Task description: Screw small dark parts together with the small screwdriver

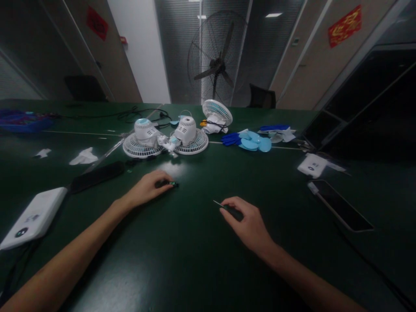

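My left hand (152, 186) rests low over the dark green table (182, 242), its fingers closed on a small dark part (173, 184) with a bit of green on it. To the right, my right hand (245, 219) grips a screwdriver (233, 212) by its dark handle, and the thin metal shaft points up and left. The two hands are apart. Beyond them lie two white fan heads (146, 136) (188, 134) with their round grilles down on the table. A third white fan (216, 115) stands tilted behind them, with a dark cable around its base.
Light blue fan blades (255, 141) and blue gloves (231, 138) lie back right. A phone (341, 206) and white box (312, 165) are at the right. At the left are a white power bank (34, 216), black case (97, 177), crumpled white pieces (83, 156) and a blue tray (24, 123).
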### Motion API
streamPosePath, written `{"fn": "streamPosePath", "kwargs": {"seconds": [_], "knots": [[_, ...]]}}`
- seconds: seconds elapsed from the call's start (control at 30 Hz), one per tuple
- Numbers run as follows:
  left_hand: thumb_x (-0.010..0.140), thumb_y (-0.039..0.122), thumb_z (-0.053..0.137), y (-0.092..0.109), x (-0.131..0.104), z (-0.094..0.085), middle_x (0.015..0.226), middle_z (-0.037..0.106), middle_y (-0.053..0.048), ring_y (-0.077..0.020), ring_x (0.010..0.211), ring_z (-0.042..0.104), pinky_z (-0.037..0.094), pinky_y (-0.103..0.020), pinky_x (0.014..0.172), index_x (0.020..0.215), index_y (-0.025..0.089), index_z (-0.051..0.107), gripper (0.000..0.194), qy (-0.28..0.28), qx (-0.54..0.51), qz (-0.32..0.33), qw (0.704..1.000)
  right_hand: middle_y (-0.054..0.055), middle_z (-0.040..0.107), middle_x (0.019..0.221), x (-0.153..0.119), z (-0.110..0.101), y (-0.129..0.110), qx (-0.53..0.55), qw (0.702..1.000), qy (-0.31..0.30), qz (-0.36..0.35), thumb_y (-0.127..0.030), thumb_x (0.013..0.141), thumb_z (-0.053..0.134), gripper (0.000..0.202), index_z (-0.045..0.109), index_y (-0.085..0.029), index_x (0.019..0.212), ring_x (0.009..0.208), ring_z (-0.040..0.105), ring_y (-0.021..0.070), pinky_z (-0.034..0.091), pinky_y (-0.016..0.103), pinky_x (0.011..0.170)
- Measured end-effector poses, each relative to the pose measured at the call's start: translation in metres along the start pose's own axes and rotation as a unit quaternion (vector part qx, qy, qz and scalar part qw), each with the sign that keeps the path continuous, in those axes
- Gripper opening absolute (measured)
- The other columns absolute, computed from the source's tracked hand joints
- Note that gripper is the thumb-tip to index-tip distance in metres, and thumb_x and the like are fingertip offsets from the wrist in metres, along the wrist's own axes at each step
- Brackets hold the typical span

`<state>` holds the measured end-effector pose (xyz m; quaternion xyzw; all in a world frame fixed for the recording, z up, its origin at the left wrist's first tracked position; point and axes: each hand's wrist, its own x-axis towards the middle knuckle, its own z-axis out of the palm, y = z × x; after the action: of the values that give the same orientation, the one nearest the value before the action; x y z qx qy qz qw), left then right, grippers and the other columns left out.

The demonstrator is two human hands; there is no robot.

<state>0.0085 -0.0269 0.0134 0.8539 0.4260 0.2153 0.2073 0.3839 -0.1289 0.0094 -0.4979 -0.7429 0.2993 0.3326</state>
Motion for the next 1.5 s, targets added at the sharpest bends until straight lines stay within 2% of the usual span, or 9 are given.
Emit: {"fn": "streamPosePath", "kwargs": {"seconds": [0.1,0.17,0.27,0.43,0.57,0.8,1.07,1.23,1.5], "knots": [[0.105,0.038,0.063,0.051,0.002,0.027,0.113,0.072,-0.006,-0.0232,0.107,0.065,0.050,-0.041,0.099,0.115,0.024,0.071,0.018,-0.058,-0.043,0.077,0.994,0.002,0.071,0.105,-0.001,0.002,-0.005,-0.051,0.997,-0.032,-0.046,-0.027,0.102,0.065,0.011,0.072,-0.026,0.111,0.089,0.069,0.0193,0.055,0.033,0.079],[0.106,0.032,0.062,0.078,0.000,0.045,0.112,0.071,-0.006,-0.0222,0.106,0.065,0.049,-0.041,0.100,0.118,0.024,0.070,0.016,-0.083,-0.052,0.119,0.988,0.003,0.070,0.105,-0.003,0.003,-0.008,-0.076,0.994,-0.041,-0.074,-0.026,0.102,0.064,0.013,0.072,-0.026,0.112,0.086,0.069,0.0185,0.054,0.032,0.077],[0.107,0.030,0.061,0.095,-0.003,0.060,0.112,0.071,-0.007,-0.0222,0.106,0.064,0.049,-0.039,0.096,0.125,0.024,0.066,0.020,-0.091,-0.052,0.157,0.982,0.003,0.070,0.101,-0.006,0.004,-0.011,-0.084,0.992,-0.038,-0.091,-0.025,0.101,0.062,0.013,0.072,-0.024,0.110,0.080,0.067,0.0171,0.052,0.029,0.069],[0.109,0.031,0.058,0.089,-0.004,0.060,0.111,0.070,-0.007,-0.0219,0.105,0.064,0.049,-0.038,0.095,0.121,0.023,0.067,0.017,-0.088,-0.050,0.175,0.979,0.003,0.070,0.094,-0.008,0.002,-0.012,-0.085,0.991,-0.012,-0.103,-0.023,0.098,0.062,0.010,0.071,-0.022,0.102,0.074,0.066,0.0159,0.050,0.028,0.066],[0.109,0.030,0.058,0.088,-0.004,0.060,0.111,0.070,-0.007,-0.0217,0.105,0.064,0.049,-0.037,0.095,0.121,0.023,0.066,0.016,-0.092,-0.042,0.180,0.979,0.002,0.070,0.093,-0.008,0.003,-0.014,-0.100,0.989,-0.024,-0.103,-0.022,0.097,0.062,0.010,0.072,-0.022,0.100,0.073,0.066,0.0150,0.050,0.027,0.065],[0.107,0.031,0.063,0.087,-0.004,0.064,0.113,0.071,-0.007,-0.0218,0.107,0.065,0.050,-0.037,0.095,0.126,0.023,0.066,0.021,-0.079,-0.068,0.170,0.980,0.003,0.070,0.096,-0.008,0.004,-0.013,-0.123,0.983,-0.043,-0.126,-0.021,0.099,0.061,0.014,0.073,-0.022,0.106,0.076,0.066,0.0151,0.050,0.026,0.066],[0.106,0.032,0.065,0.090,-0.001,0.061,0.111,0.072,-0.006,-0.0221,0.106,0.065,0.048,-0.039,0.098,0.119,0.024,0.070,0.017,-0.093,-0.106,0.145,0.979,0.004,0.070,0.099,-0.007,0.003,-0.014,-0.107,0.984,-0.060,-0.126,-0.023,0.101,0.059,0.016,0.072,-0.022,0.109,0.078,0.067,0.0164,0.052,0.028,0.067],[0.105,0.031,0.066,0.089,-0.001,0.061,0.110,0.071,-0.005,-0.0213,0.106,0.065,0.047,-0.038,0.098,0.118,0.024,0.069,0.015,-0.100,-0.104,0.140,0.980,0.004,0.070,0.101,-0.007,0.004,-0.011,-0.112,0.983,-0.069,-0.130,-0.023,0.103,0.059,0.016,0.071,-0.023,0.112,0.079,0.067,0.0160,0.052,0.028,0.068],[0.105,0.033,0.067,0.094,0.000,0.061,0.111,0.071,-0.005,-0.0218,0.105,0.063,0.047,-0.036,0.093,0.122,0.024,0.068,0.019,-0.113,-0.087,0.150,0.978,0.004,0.070,0.109,-0.008,0.007,-0.011,-0.137,0.972,-0.119,-0.150,-0.023,0.104,0.062,0.018,0.069,-0.023,0.120,0.084,0.067,0.0166,0.051,0.028,0.068]]}}
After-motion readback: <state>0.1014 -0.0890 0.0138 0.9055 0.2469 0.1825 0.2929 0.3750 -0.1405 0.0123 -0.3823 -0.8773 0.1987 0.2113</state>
